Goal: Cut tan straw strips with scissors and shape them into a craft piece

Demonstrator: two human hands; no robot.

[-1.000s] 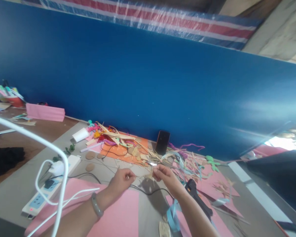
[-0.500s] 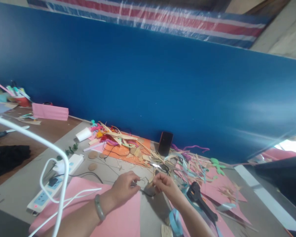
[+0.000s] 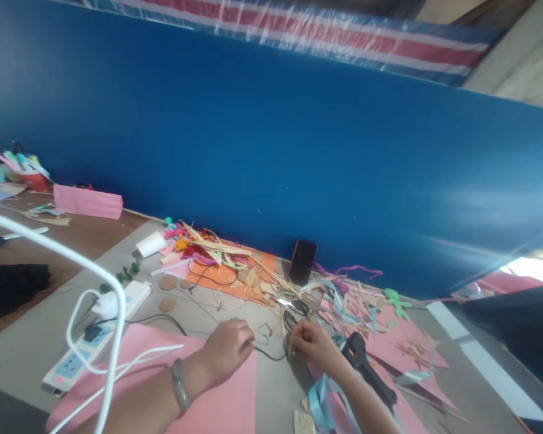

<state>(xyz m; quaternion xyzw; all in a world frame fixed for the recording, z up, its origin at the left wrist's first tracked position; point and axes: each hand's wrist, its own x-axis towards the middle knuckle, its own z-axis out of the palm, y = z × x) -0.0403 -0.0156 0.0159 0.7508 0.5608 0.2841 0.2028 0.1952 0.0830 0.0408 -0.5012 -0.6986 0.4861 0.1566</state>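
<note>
My left hand [image 3: 228,348], with a bangle [image 3: 180,386] on its wrist, hovers above or rests on the right part of a pink paper sheet [image 3: 226,401]. Its fingers curl downward, and whatever they hold is hidden. A thin black cord [image 3: 271,357] emerges beside those fingertips and runs toward my right hand [image 3: 312,342]. That hand's fingertips are pinched together; I cannot make out anything between them. Just behind it lie scissors [image 3: 296,306] among straw-like strips. A black glue gun [image 3: 371,371] lies to the right of my right forearm.
A white power strip [image 3: 72,367] and a thick white cable [image 3: 120,337] occupy the left. A dark phone [image 3: 303,263] leans against the blue partition [image 3: 262,150]. Scraps cover orange paper [image 3: 212,286]. Blue ribbon [image 3: 320,404] and a green figure [image 3: 396,301] lie at right.
My hands have moved slightly apart, the right one a little to the right and down. My left fingers have turned further downward. The view has shifted slightly.
</note>
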